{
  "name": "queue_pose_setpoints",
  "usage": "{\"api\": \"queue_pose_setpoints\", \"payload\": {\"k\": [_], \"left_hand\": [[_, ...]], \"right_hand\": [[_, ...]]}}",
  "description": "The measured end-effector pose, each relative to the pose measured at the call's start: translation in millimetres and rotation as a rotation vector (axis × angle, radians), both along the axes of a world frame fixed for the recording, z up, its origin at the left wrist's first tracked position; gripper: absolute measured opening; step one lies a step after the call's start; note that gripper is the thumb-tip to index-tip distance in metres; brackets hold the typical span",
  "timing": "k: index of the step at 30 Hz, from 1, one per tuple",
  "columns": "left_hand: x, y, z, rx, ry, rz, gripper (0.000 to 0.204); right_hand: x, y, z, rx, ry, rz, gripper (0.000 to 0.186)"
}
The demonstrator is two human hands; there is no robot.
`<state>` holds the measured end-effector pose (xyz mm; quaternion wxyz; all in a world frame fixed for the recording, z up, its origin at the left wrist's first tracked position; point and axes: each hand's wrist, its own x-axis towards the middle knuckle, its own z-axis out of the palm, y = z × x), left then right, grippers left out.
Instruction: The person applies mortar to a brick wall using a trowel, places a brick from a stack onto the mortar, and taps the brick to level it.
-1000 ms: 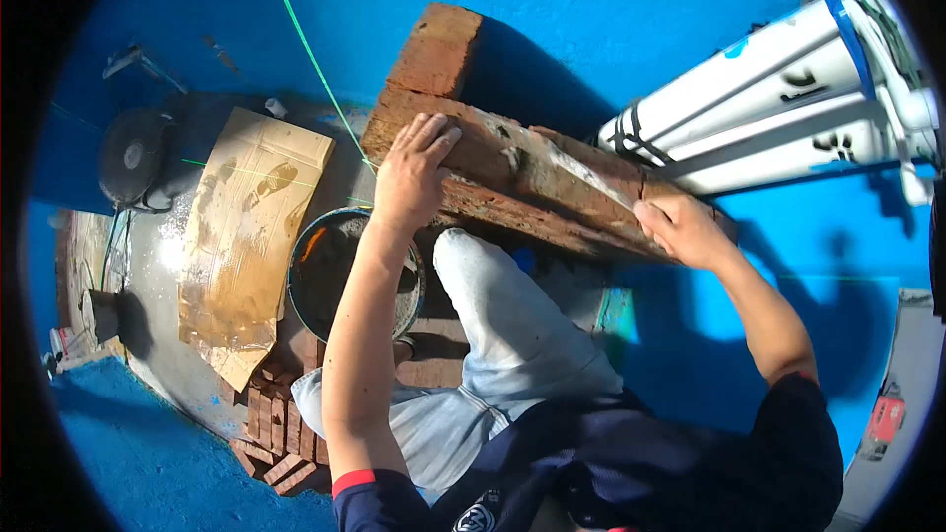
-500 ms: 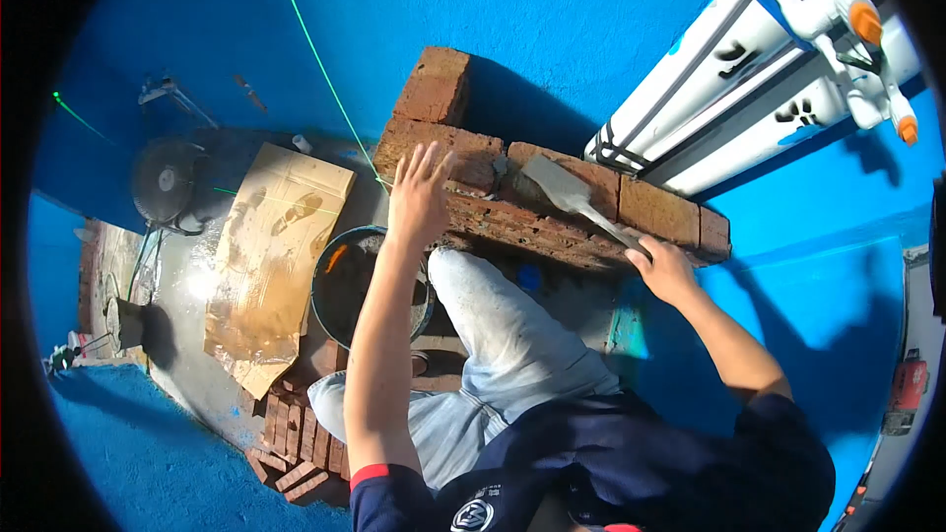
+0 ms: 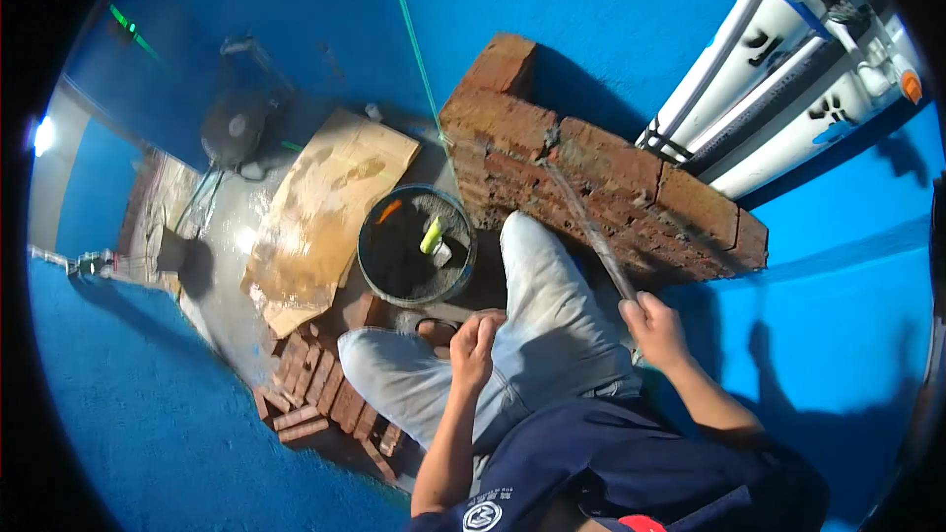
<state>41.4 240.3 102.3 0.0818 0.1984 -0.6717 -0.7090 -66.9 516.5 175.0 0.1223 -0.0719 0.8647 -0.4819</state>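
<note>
In my right hand (image 3: 655, 331) is the handle of a trowel (image 3: 589, 225). The trowel is seen nearly edge-on, slightly blurred, its tip against the low brick wall (image 3: 601, 167) by a joint between two bricks. My left hand (image 3: 475, 347) is curled closed above my lap, nothing visible in it. A single brick (image 3: 500, 64) stands on top of the wall's far left end. To the left of my knee sits a round bucket (image 3: 363, 254) of dark grey mortar, with an orange piece and a yellow-green and white tool lying in it.
A green string line (image 3: 406, 25) runs down the blue wall to the brickwork's left end. Flattened cardboard (image 3: 330, 202) covers wet floor beside the bucket, near a fan (image 3: 234, 128). Loose bricks (image 3: 320, 379) are piled at lower left. White pipes (image 3: 734, 74) lean at upper right.
My left hand has drawn back from the brick wall to my lap and closed. The trowel has turned from flat to edge-on against the wall. The whole view has shifted.
</note>
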Motion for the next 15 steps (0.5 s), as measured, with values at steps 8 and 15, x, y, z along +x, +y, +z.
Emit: {"api": "queue_pose_setpoints", "payload": {"k": [8, 15], "left_hand": [[-7, -60, -14, 0.570, 0.049, 0.490, 0.022], [20, -225, -89, 0.655, 0.045, 0.777, 0.020]], "right_hand": [[42, -181, -43, 0.028, 0.103, 0.898, 0.036], [-41, -324, -91, 0.490, 0.594, 1.018, 0.043]]}}
